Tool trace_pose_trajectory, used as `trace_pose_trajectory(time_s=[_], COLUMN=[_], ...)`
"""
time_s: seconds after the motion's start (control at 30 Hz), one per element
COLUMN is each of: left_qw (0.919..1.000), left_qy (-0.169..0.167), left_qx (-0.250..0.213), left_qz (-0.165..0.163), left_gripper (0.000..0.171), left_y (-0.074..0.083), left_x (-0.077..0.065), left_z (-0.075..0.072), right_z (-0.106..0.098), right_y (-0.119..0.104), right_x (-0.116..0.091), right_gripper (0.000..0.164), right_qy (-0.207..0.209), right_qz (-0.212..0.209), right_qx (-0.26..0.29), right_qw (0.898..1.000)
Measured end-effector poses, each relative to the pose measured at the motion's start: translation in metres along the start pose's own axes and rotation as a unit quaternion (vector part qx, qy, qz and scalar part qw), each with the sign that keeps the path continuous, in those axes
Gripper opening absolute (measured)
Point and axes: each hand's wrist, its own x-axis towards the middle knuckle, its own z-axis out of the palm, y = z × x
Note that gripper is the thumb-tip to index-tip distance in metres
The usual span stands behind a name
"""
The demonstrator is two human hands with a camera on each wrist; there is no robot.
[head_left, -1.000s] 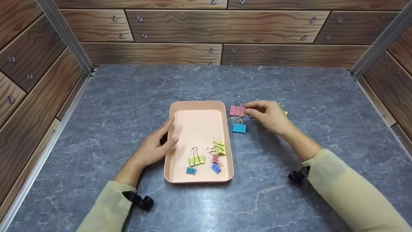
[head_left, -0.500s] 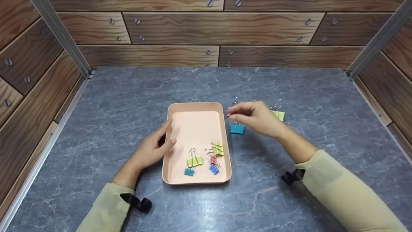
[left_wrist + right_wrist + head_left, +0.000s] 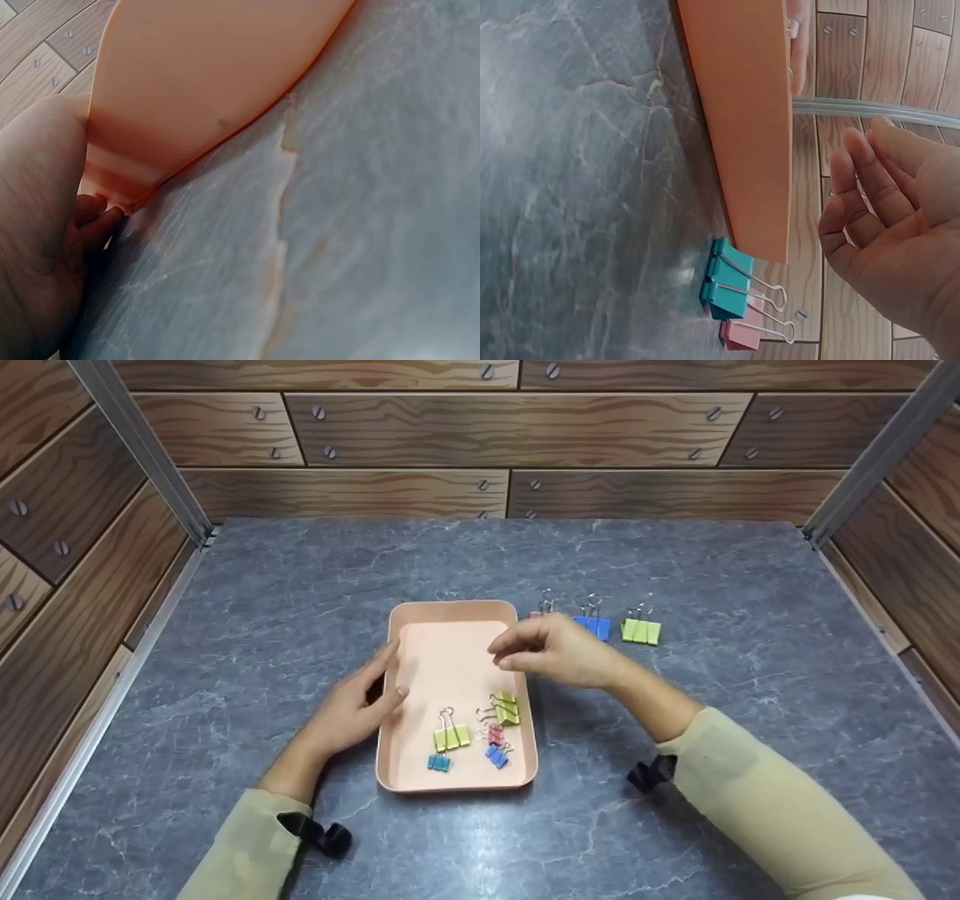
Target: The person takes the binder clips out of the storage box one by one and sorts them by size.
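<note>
A pink tray [image 3: 457, 660] lies on the table. My left hand [image 3: 349, 709] holds its left wall, thumb over the rim; the left wrist view shows other fingers [image 3: 101, 221] curled low outside it. My right hand [image 3: 566, 656] is over the tray's right rim, thumb and fingertips pinched together. A small dark-reddish spot shows at those tips, mostly hidden; I cannot tell its kind. Beyond the right hand stand a pink binder clip [image 3: 538, 616], a blue one [image 3: 596, 628] and a yellow-green one [image 3: 641, 631]. A teal binder clip [image 3: 729, 281] shows in the right wrist view.
Inside the tray's near end lie two yellow-green binder clips [image 3: 451, 736], a small teal clip [image 3: 439, 763], a small red clip [image 3: 496, 734] and a small blue clip [image 3: 496, 756]. Wood-patterned walls [image 3: 405, 431] enclose the marbled table [image 3: 330, 555].
My right hand has moved left from beside the pink clip to over the tray's right rim, uncovering the blue and yellow-green clips and covering the teal one. The left hand stays on the tray.
</note>
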Motion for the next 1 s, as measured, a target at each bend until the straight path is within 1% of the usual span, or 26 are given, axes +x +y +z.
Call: trace_pose_trajectory(time_s=[0.17,0.4,0.63,0.83,1.0], left_qw=[1.0,1.0,1.0,1.0,1.0], left_qy=[0.003,0.003,0.005,0.003,0.003], left_qx=[-0.003,-0.004,-0.001,0.003,0.0], left_qz=[0.007,0.004,0.001,-0.006,0.001], left_gripper=[0.074,0.074,0.075,0.075,0.075], left_y=[0.0,0.0,-0.001,0.0,0.001], left_x=[0.0,0.0,0.0,-0.001,0.0], left_z=[-0.001,0.0,0.0,0.0,0.0], right_z=[0.006,0.013,0.018,0.021,0.021], right_y=[0.003,0.006,0.009,0.014,0.015], right_x=[0.004,0.006,0.007,0.007,0.005], right_gripper=[0.021,0.021,0.02,0.019,0.019], right_qy=[-0.031,-0.074,-0.098,-0.117,-0.121], right_qz=[0.002,0.015,0.019,0.007,-0.001], right_qx=[-0.028,-0.025,-0.03,-0.05,-0.07], right_qw=[0.999,0.997,0.995,0.992,0.99])
